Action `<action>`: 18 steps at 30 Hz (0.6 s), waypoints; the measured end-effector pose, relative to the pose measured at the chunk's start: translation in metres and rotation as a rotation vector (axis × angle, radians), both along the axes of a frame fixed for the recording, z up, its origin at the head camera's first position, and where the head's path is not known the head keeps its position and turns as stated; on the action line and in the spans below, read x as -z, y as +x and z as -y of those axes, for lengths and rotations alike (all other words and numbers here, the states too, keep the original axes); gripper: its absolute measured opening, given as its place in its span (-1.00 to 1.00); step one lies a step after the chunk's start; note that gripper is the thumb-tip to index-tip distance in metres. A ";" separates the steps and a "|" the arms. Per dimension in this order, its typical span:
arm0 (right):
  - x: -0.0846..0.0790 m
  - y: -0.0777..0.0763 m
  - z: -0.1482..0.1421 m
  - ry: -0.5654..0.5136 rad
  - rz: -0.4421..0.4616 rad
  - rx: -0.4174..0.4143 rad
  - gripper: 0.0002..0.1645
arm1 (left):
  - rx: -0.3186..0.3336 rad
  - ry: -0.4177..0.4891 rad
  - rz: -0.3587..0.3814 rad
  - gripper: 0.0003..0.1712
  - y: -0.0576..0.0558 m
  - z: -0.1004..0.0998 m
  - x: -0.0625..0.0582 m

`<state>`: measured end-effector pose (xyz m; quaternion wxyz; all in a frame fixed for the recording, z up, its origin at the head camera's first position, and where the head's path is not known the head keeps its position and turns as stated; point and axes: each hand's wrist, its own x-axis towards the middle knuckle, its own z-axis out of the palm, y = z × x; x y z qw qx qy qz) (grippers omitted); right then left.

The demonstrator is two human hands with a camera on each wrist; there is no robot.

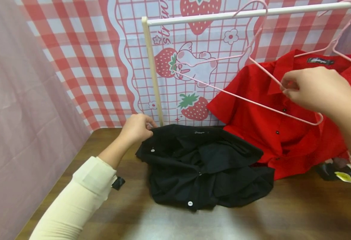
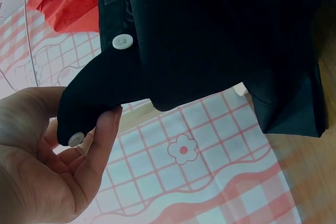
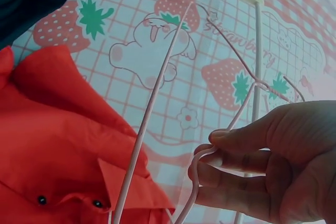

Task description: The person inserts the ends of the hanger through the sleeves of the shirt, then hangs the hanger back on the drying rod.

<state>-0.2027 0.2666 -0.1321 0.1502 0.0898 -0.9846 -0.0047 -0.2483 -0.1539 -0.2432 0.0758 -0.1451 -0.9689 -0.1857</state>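
Observation:
A black shirt [image 1: 181, 180] with white buttons lies bunched on the wooden table. At its upper left corner my left hand [image 1: 136, 128] pinches the collar edge; the left wrist view shows the black collar [image 2: 100, 85] between thumb and fingers, a white button [image 2: 76, 139] beside them. My right hand [image 1: 319, 86] pinches one sloping arm of a pink wire hanger [image 1: 223, 90], held up in front of a red shirt [image 1: 253, 90]. In the right wrist view thumb and fingers [image 3: 231, 182] close on the pink wire near its bend. Nothing hangs on this hanger.
The red shirt hangs from another pink hanger [image 1: 335, 43] on a white rail [image 1: 211, 17] with a pale upright post [image 1: 153, 73]. Strawberry-print cloth [image 1: 94, 50] covers the back, a pink curtain [image 1: 22, 116] the left. A dark item with a yellow label [image 1: 344, 177] lies at right.

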 end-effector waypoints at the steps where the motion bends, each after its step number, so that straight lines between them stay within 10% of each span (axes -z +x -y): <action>1: 0.003 0.002 -0.003 -0.008 -0.004 -0.002 -0.75 | 0.001 0.000 -0.004 -0.72 0.000 0.000 0.000; 18: 0.054 0.038 -0.026 -0.022 0.004 -0.093 -0.73 | -0.016 0.048 -0.050 -0.76 -0.002 -0.001 0.002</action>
